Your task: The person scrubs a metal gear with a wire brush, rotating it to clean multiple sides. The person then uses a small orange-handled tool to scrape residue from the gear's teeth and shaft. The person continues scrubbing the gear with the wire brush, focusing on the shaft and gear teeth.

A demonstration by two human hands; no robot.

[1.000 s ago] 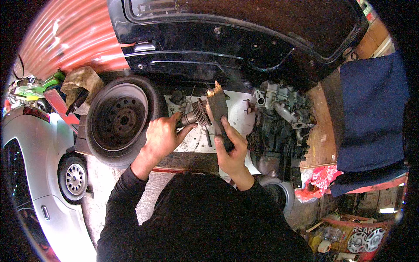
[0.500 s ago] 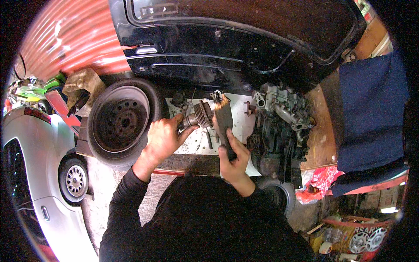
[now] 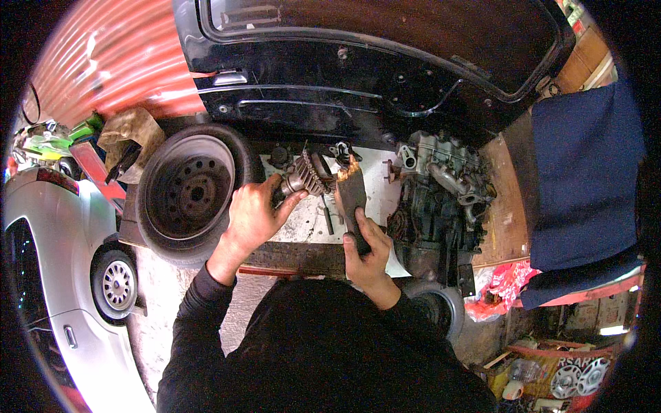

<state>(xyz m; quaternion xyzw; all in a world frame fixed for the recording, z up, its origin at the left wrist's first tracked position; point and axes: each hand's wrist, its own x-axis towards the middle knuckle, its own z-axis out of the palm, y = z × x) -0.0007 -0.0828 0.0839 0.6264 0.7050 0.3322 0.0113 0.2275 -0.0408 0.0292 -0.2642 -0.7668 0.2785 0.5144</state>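
On the counter (image 3: 303, 224) in front of me, which is covered with a stained white sheet, my left hand (image 3: 253, 215) holds a metal gear part (image 3: 303, 177). My left grip is closed around its shaft end, and the toothed end points up and to the right, away from my fingers. The gear part is lifted a little above the counter, near its far edge.

My right hand (image 3: 368, 253) is closed on the dark handle of a brush (image 3: 351, 196). The brush stands nearly upright, with its worn yellowish bristles at the top. The bristles are just beside the toothed end of the gear part, and I cannot tell if they touch it. A thin dark tool (image 3: 328, 221) lies on the white sheet between my two hands.

To the left of the counter a black steel wheel with a tyre (image 3: 193, 193) lies flat, touching the counter edge. To the right sits a dirty engine block (image 3: 441, 199) with its pipes and ports turned up. Beyond the counter the open back of a dark car (image 3: 372, 76) fills the upper part of the view. A silver car (image 3: 62, 275) stands at my far left, and a dark blue cloth (image 3: 585, 179) hangs at my right, with a red plastic bag (image 3: 506, 286) below it
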